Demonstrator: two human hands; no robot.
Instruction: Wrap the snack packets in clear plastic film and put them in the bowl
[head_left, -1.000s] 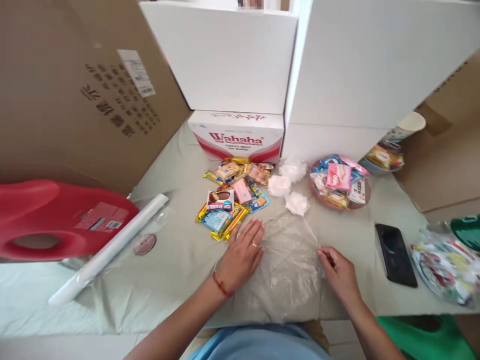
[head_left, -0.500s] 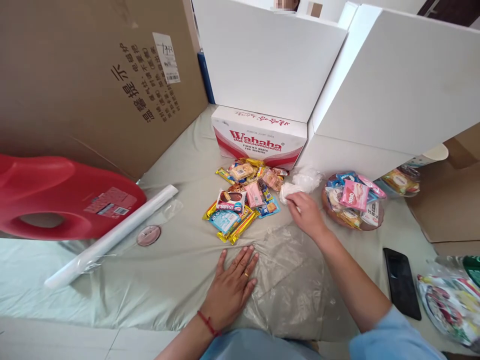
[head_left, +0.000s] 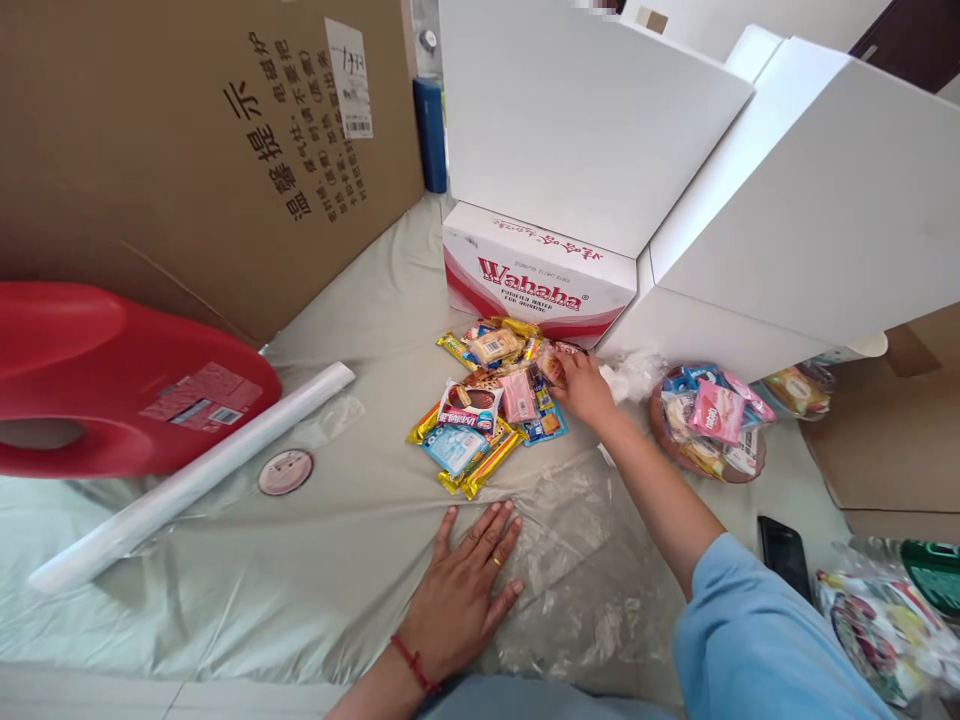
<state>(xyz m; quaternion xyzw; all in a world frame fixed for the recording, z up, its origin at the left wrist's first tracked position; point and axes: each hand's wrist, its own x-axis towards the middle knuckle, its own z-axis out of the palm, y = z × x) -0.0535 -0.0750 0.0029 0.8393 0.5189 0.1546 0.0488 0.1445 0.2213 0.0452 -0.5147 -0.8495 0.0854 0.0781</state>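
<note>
My left hand (head_left: pixel 469 585), with a ring and a red string bracelet, lies flat on the covered table, fingers spread and holding nothing. Beyond it is a pile of wrapped snacks, including a blue packet (head_left: pixel 455 447), a pink packet (head_left: pixel 518 396) and yellow-wrapped bars (head_left: pixel 491 462). At the pile's right side, my right hand (head_left: pixel 586 388) has its fingers closed on a small clear-wrapped brown snack packet (head_left: pixel 551 366). Its fingertips are partly hidden. Just right of that hand sits a crumpled white plastic bag (head_left: pixel 639 376).
A Wahaha carton (head_left: pixel 536 275) stands behind the pile. To the right are a bowl (head_left: pixel 664 435) of snacks and a black phone (head_left: pixel 784 555). On the left lie a white roll (head_left: pixel 202 470), a round lid-like disc (head_left: pixel 286 471) and a red jug (head_left: pixel 135 380).
My right hand has left the crumpled white bag and moved left onto a snack packet in the pile. My left hand stays flat on the table. The camera view has shifted slightly.
</note>
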